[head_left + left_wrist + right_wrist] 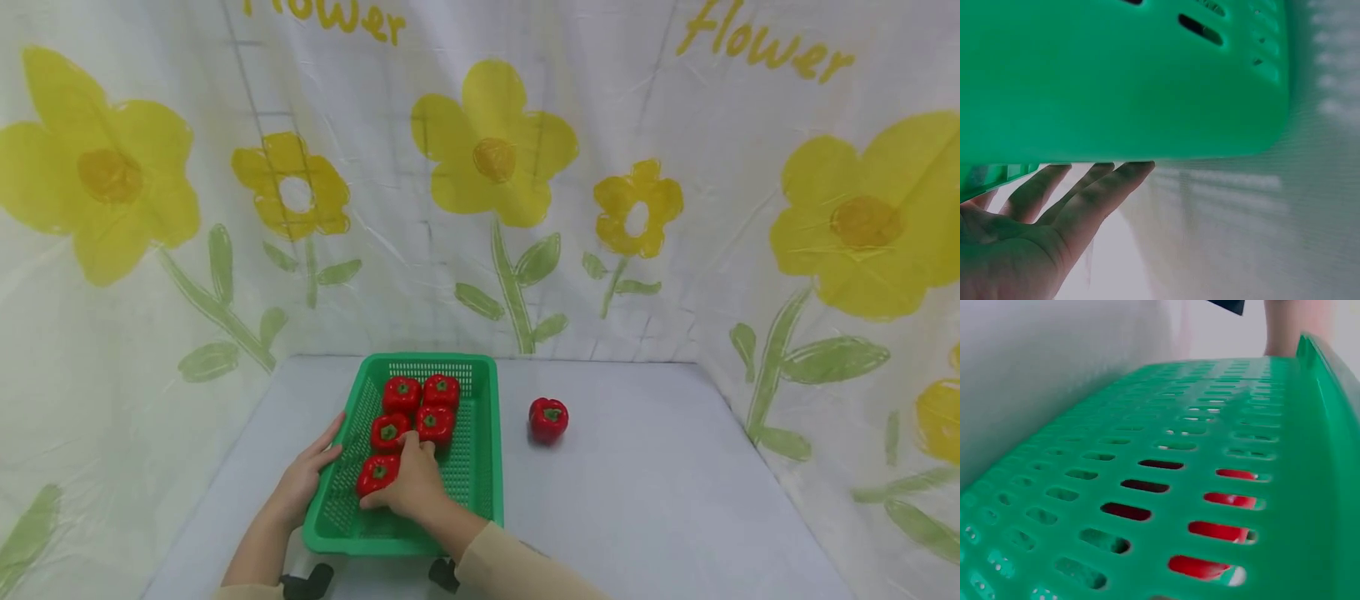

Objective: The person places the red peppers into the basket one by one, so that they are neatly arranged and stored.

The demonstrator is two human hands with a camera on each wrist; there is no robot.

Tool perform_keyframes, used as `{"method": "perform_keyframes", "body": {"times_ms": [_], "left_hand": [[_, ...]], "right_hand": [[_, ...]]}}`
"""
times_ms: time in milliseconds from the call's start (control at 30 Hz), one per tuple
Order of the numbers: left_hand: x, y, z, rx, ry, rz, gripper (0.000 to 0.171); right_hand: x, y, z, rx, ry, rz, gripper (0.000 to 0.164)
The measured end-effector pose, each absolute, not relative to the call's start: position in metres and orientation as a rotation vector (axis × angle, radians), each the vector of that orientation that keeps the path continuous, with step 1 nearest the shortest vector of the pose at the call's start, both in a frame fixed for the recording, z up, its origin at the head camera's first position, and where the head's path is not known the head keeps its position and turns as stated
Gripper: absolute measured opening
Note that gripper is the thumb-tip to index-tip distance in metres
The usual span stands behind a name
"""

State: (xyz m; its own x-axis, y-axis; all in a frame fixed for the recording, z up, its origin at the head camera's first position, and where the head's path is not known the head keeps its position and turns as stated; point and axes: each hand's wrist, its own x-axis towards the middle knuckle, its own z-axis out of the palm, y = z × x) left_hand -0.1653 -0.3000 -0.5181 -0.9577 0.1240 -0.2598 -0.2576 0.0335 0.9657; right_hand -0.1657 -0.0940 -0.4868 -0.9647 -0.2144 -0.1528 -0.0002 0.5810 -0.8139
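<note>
A green plastic basket (480,467) stands at the left of the table, with several red bell peppers (442,390) inside. My right hand (414,483) reaches over the near part of the basket and grips the nearest bell pepper (377,473), thumb on its near side and fingers on its far side. The left hand (298,482) touches the basket's left side with fairly straight fingers. In the left wrist view those fingers (1094,197) extend up to the basket's edge. Red shows through slots in the basket wall (1310,506) in the right wrist view; the right hand is hidden there.
One more red bell pepper (548,419) lies on the white table (645,500), right of the basket. A curtain (390,267) with yellow flowers hangs behind the table and along both sides. Dark objects (309,582) show at the near edge, below the basket.
</note>
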Motion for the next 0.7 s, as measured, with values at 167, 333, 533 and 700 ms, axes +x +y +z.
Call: {"method": "perform_keyframes", "body": {"times_ms": [167, 333, 533, 700], "left_hand": [[-0.166, -0.301, -0.517, -0.099, 2.051, 1.988, 0.054], [-0.166, -0.301, -0.517, -0.113, 2.059, 1.986, 0.054], [-0.166, -0.301, -0.518, -0.100, 2.082, 1.972, 0.054], [-0.166, -0.300, -0.518, -0.069, 2.101, 1.961, 0.054]], "right_hand": [[-0.163, -0.087, -0.475, -0.211, 2.605, -1.305, 0.095], [-0.161, -0.077, -0.463, -0.235, 2.570, -1.352, 0.087], [-0.164, -0.062, -0.447, -0.259, 2.567, -1.399, 0.085], [-0.168, -0.050, -0.436, -0.325, 2.568, -1.445, 0.090]]}}
